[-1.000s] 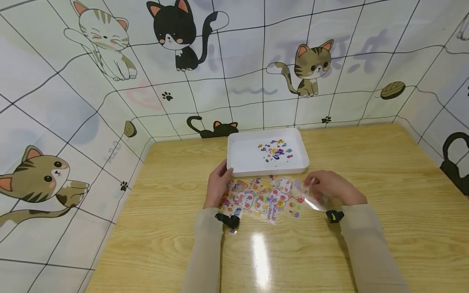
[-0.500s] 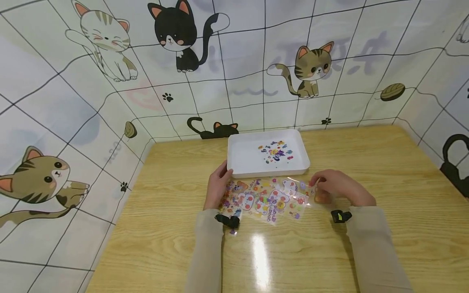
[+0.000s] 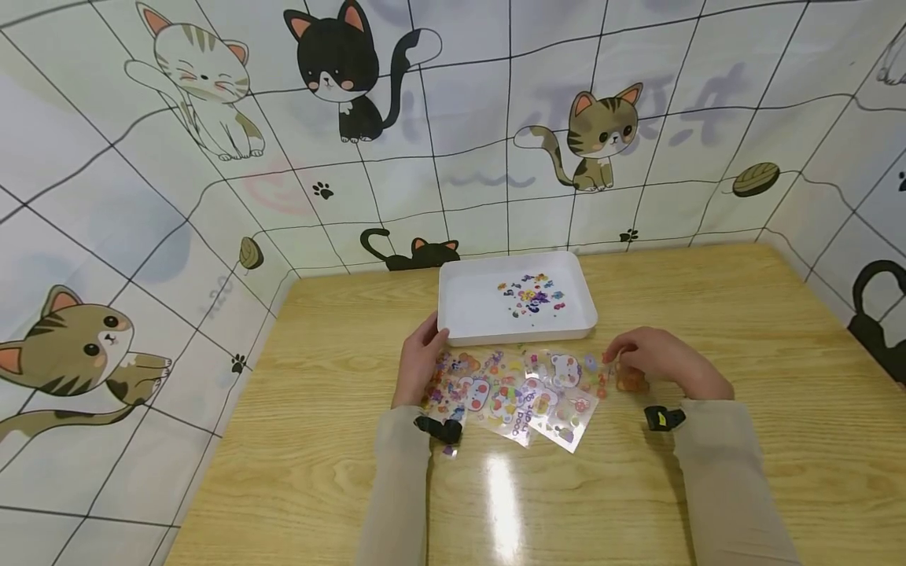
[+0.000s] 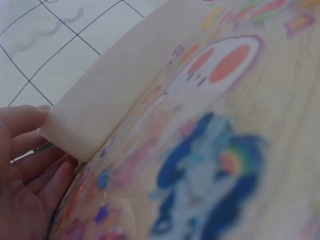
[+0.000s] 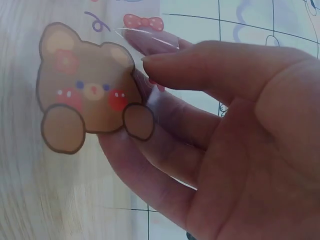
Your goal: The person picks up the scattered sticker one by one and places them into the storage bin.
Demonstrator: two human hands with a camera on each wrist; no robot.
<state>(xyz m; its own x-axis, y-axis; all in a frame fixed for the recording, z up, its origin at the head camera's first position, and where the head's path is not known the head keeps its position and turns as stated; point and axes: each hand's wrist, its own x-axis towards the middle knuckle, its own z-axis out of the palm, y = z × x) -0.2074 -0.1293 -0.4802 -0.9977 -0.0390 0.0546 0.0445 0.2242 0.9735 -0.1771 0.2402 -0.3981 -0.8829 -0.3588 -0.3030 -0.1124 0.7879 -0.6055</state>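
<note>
At the near left corner of the white tray [image 3: 515, 339], my left hand [image 3: 418, 365] holds the tray between thumb and fingers. Small colourful pieces [image 3: 534, 296] lie scattered inside it. My right hand [image 3: 658, 362] pinches the right edge of a transparent sticker sheet [image 3: 566, 369] printed with cartoon animals. Up close in the right wrist view, a brown bear sticker [image 5: 90, 95] shows beside the thumb, with fingers behind the clear film. More transparent sticker sheets [image 3: 477, 393] overlap in front of the tray, and one fills much of the left wrist view with a white rabbit-like sticker [image 4: 220, 65].
The wood-grain table [image 3: 318, 472] extends around the sheets and tray. A grid-patterned cloth [image 3: 481, 126] with cartoon cats hangs behind and at both sides. Black camera bands [image 3: 439, 428] sit on the wrists.
My right hand has moved a little to the right, and the sticker sheet at that side has shifted, its lower corner now lying flatter toward me. The left hand stays at the tray corner.
</note>
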